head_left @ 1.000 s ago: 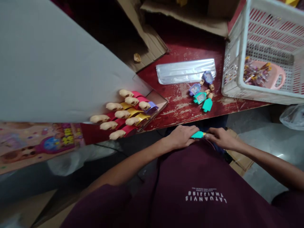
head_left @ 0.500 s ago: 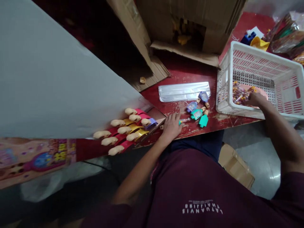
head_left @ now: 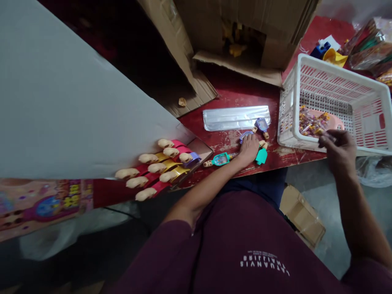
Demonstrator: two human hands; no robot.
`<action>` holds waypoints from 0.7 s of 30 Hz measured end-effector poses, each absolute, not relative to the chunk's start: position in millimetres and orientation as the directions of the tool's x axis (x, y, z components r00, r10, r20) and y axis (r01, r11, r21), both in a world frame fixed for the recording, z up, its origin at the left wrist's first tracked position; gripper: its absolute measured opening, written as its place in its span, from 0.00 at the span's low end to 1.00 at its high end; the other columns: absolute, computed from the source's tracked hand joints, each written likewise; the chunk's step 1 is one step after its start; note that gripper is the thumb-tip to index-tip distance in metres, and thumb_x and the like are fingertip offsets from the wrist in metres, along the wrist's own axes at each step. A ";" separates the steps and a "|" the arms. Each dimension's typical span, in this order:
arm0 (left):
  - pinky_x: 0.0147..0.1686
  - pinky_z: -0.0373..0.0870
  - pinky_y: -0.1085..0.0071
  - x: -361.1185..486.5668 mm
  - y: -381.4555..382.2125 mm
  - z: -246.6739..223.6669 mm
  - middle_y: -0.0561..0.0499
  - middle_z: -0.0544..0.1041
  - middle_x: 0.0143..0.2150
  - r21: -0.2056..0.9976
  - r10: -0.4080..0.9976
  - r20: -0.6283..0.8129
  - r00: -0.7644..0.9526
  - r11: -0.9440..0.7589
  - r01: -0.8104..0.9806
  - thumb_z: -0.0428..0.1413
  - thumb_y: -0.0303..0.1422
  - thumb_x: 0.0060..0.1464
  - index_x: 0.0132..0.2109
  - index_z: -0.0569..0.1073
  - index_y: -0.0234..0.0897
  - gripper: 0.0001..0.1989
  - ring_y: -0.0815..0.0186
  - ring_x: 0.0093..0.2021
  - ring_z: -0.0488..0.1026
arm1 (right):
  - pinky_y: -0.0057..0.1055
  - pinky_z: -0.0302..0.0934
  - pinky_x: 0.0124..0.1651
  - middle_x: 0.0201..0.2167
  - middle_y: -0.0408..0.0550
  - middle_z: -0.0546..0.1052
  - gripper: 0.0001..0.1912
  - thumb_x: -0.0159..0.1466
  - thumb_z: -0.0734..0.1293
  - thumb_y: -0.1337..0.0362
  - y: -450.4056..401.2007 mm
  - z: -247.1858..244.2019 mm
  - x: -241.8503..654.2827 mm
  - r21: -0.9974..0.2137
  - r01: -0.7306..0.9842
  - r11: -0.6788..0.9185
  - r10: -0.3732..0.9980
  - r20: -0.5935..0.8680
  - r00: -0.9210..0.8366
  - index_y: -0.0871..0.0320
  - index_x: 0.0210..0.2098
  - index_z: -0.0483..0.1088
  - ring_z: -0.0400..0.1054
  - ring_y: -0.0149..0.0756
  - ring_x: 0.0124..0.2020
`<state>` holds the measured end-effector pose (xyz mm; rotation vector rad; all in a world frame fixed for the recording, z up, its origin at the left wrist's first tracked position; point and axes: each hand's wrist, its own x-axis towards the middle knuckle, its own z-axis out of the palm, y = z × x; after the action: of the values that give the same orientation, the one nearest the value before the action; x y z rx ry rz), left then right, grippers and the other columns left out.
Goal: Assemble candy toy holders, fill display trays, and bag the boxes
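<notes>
My left hand (head_left: pixel 249 148) is closed over the toys on the red table, covering part of a purple one (head_left: pixel 244 136); its exact grip is hidden. Close by lie another purple toy (head_left: pixel 262 125) and a green one (head_left: pixel 261 156). Left of the hand rests a green toy (head_left: pixel 221 159) with a spotted tip and a small candy tube at its end. Over the near rim of the white basket (head_left: pixel 337 69), my right hand (head_left: pixel 338 149) pinches a small wrapped piece. Wrapped candies (head_left: pixel 314 122) sit inside the basket.
Clear plastic bags (head_left: pixel 235 118) lie flat behind the toys. Cardboard boxes (head_left: pixel 275 36) stand at the back. Toys with cream-coloured heads (head_left: pixel 157 168) stick out of a box at the left. Filled bags (head_left: pixel 367 53) lie at the far right.
My left hand has moved right from the nearer green toy to the others, uncovering it. My right hand has risen back from the candies toward the basket's near rim.
</notes>
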<state>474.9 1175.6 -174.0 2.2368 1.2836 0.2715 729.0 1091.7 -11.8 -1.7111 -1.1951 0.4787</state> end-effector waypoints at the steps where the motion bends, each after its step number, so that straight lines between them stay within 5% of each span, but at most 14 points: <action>1: 0.61 0.61 0.52 472.6 1174.0 -175.1 0.28 0.74 0.57 0.555 0.849 -0.086 0.522 -0.395 0.733 0.45 0.23 0.66 0.53 0.73 0.23 0.15 0.47 0.61 0.68 | 0.35 0.67 0.34 0.35 0.44 0.77 0.18 0.58 0.78 0.55 1077.6 -15.5 709.3 -0.889 0.449 -0.089 0.894 0.127 0.429 0.53 0.42 0.71 0.70 0.33 0.29; 4: 0.56 0.69 0.56 459.2 1170.8 -171.4 0.36 0.77 0.51 0.791 0.908 -0.093 0.409 -0.182 0.584 0.58 0.30 0.61 0.53 0.71 0.30 0.14 0.51 0.54 0.74 | 0.33 0.70 0.36 0.40 0.46 0.78 0.16 0.65 0.73 0.52 1045.0 -34.8 660.4 -0.889 0.439 -0.127 0.934 0.041 0.354 0.53 0.48 0.73 0.72 0.33 0.31; 6: 0.50 0.73 0.60 446.6 1167.5 -160.9 0.44 0.78 0.45 0.975 0.935 -0.171 0.310 0.114 0.193 0.63 0.32 0.53 0.51 0.70 0.35 0.19 0.57 0.46 0.76 | 0.36 0.72 0.44 0.45 0.49 0.79 0.18 0.67 0.71 0.52 1031.5 -51.6 636.0 -0.880 0.458 -0.128 0.949 0.026 0.315 0.54 0.53 0.73 0.76 0.36 0.40; 8: 0.46 0.75 0.61 434.3 1161.5 -144.2 0.50 0.78 0.41 0.885 0.899 -0.281 0.335 0.378 -0.272 0.64 0.34 0.48 0.48 0.70 0.37 0.20 0.60 0.41 0.78 | 0.38 0.73 0.52 0.48 0.51 0.79 0.19 0.67 0.72 0.53 1023.7 -68.0 614.3 -0.891 0.441 -0.109 0.958 0.024 0.287 0.54 0.54 0.73 0.76 0.40 0.48; 10: 0.44 0.77 0.61 425.5 1152.5 -124.7 0.52 0.78 0.37 0.654 0.845 -0.342 0.412 0.528 -0.541 0.64 0.36 0.46 0.45 0.71 0.37 0.19 0.61 0.37 0.80 | 0.39 0.73 0.54 0.48 0.52 0.79 0.19 0.66 0.72 0.54 1020.1 -81.3 593.7 -0.904 0.421 -0.078 0.961 0.045 0.273 0.54 0.53 0.73 0.77 0.41 0.49; 14: 0.40 0.78 0.63 421.8 1132.4 -94.5 0.53 0.80 0.32 0.431 0.833 -0.409 0.373 0.537 -0.726 0.69 0.34 0.41 0.36 0.70 0.38 0.17 0.61 0.33 0.81 | 0.35 0.74 0.45 0.42 0.51 0.81 0.15 0.68 0.70 0.57 1018.9 -95.2 559.7 -0.789 0.610 0.066 0.947 0.242 0.211 0.55 0.52 0.73 0.79 0.38 0.41; 21: 0.36 0.77 0.68 426.5 1116.5 -85.8 0.57 0.77 0.24 0.432 0.871 -0.461 0.171 0.389 -0.814 0.66 0.34 0.36 0.31 0.69 0.38 0.15 0.64 0.25 0.79 | 0.31 0.74 0.40 0.41 0.51 0.81 0.21 0.68 0.70 0.68 1019.7 -105.6 541.3 -0.448 0.818 0.360 0.804 0.595 -0.027 0.54 0.60 0.68 0.78 0.37 0.39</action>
<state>426.5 1116.5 -85.8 0.0934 0.7233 1.1982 541.3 1019.7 -105.6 -1.4261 -1.8065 -0.0228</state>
